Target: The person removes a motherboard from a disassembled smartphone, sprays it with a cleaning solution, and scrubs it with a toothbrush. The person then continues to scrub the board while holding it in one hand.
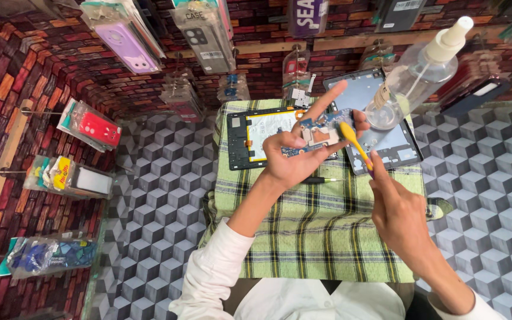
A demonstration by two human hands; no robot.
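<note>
Nearest me, on the near side of the green plaid cloth [315, 237], my right hand [401, 219] is closed around the handle of a yellow-headed brush [354, 142]. The brush's long axis runs up and to the left, away from that hand, and its yellow head touches the right end of the blue circuit board [318, 133].

Over the middle of the cloth, my left hand [294, 160] grips that board, thumb on top and fingers under it, with the forefinger stretched out past it. The board lies lengthwise left to right, held above the cloth, not resting on it. It sits up and left of my right hand, so the left hand is the nearer one to it; the right reaches it only through the brush.

At the cloth's far edge lies the opened tablet body [256, 139], and right of it a dark back panel [395, 151]. Above the cloth's far right corner, a clear spray bottle [416, 77] stands tilted.
</note>
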